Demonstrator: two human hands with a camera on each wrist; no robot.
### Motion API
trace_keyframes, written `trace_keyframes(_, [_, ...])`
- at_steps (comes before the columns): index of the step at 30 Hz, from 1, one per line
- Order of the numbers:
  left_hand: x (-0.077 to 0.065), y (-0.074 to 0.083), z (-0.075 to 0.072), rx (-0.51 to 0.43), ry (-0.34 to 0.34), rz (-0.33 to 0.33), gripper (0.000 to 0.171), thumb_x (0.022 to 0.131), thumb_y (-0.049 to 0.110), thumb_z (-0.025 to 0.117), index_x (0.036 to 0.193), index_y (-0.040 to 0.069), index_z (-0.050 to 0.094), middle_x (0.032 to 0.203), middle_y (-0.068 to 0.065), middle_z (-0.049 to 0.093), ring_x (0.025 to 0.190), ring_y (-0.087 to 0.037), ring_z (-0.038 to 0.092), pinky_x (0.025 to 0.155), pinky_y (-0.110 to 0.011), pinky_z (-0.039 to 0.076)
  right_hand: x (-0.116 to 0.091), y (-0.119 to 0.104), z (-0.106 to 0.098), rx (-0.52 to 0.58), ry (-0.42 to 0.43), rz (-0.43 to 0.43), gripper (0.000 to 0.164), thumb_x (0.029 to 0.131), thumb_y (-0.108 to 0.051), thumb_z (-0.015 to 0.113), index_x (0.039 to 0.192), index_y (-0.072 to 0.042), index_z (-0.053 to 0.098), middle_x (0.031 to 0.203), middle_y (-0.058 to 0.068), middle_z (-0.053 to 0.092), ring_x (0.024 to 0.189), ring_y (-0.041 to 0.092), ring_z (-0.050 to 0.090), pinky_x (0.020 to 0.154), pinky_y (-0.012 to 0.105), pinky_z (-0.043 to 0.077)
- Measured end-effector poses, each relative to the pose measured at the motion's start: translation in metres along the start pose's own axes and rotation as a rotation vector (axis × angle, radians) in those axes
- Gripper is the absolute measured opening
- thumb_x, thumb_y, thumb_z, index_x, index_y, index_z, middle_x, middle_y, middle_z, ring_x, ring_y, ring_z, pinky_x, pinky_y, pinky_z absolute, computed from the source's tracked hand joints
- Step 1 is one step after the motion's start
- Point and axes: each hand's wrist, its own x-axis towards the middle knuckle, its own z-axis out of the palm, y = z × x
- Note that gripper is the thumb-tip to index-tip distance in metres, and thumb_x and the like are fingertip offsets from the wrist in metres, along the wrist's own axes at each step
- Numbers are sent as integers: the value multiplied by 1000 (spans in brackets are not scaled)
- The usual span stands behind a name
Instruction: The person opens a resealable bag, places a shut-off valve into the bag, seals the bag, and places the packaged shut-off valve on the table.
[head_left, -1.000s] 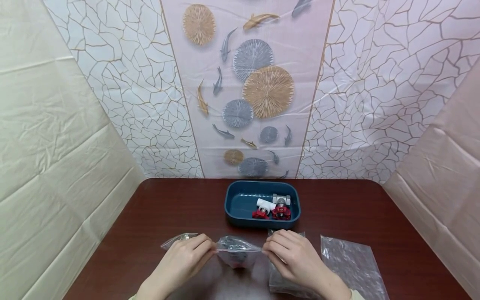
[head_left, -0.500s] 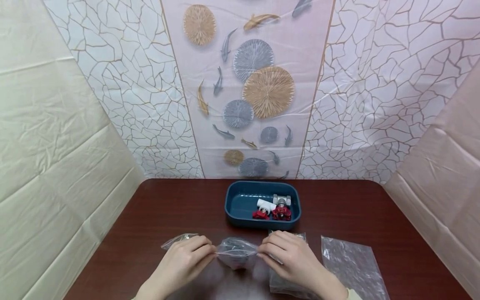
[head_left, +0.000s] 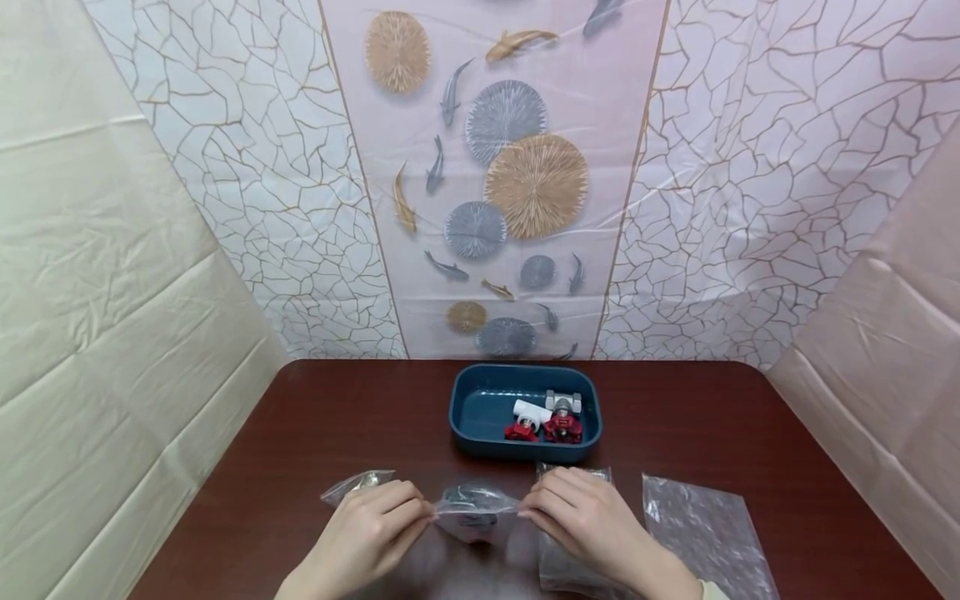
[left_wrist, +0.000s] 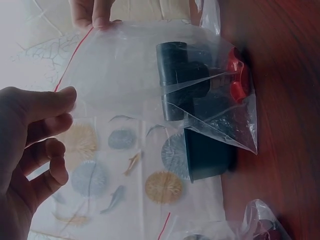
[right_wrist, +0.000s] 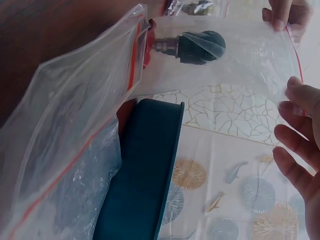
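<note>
Two hands (head_left: pixel 372 527) (head_left: pixel 588 518) pinch a bag edge (head_left: pixel 477 510), tray (head_left: pixel 510 447) apart

2 hands (head_left: pixel 375 527), 4 bags (head_left: pixel 459 525), 1 tray (head_left: pixel 483 410)

From the held bag (left_wrist: pixel 122 70), a valve (left_wrist: pixel 173 82) inside it, a tray (head_left: pixel 468 440) with two valves (head_left: pixel 562 427) stands at one o'clock. A second bag (head_left: pixel 372 478) lies toward ten, past the left hand (head_left: pixel 375 525); a third bag (head_left: pixel 564 573) toward four, partly below the right hand (head_left: pixel 581 517); a fourth bag (head_left: pixel 705 533) farther at three.
</note>
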Motion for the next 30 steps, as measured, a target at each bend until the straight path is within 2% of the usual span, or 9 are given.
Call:
trace_keyframes(5, [3,1,-1,10,-10,14,6,85,13,65,79,14,63,73,8,48,63,-4,48,57,-17,40,1,0,0,1,4,-16,6,86,-16,67,91,-16,66,88,-9,58,81,5,55,70,20,45])
trace_keyframes(11, [5,2,0,-2,-23,24,7,83,11,64,78,14,62,75,8,50,64,-5,49,57,-18,41,2,-1,3,-31,20,-51,6,90,-15,60,91,-13,66,89,-6,59,82,9,58,72,25,47])
trace_keyframes(15, [3,4,1,-1,-31,1,5,83,11,63,79,14,63,77,8,51,66,-6,50,59,-19,42,0,-1,6,-33,18,-70,7,90,-13,59,93,-12,66,90,-5,59,82,10,57,72,25,47])
trace_keyframes(21, [0,7,4,11,-48,-55,3,86,16,61,85,15,64,82,9,53,69,-5,53,60,-20,44,-4,-3,7,-1,-10,-6,13,85,-14,64,98,-15,67,91,-8,58,82,6,55,72,24,46])
trace_keyframes(26, [1,7,7,28,-57,-72,5,84,18,62,88,16,64,84,10,54,71,-5,54,60,-21,45,0,-3,9,-11,2,-45,11,83,-14,68,95,-13,67,90,-7,59,82,8,56,72,26,47])
trace_keyframes(30, [3,8,8,18,-59,-59,6,84,16,61,89,15,65,85,9,55,72,-5,55,62,-21,45,3,-4,10,-20,16,-79,9,85,-13,66,93,-12,67,89,-5,59,80,9,57,70,25,46])
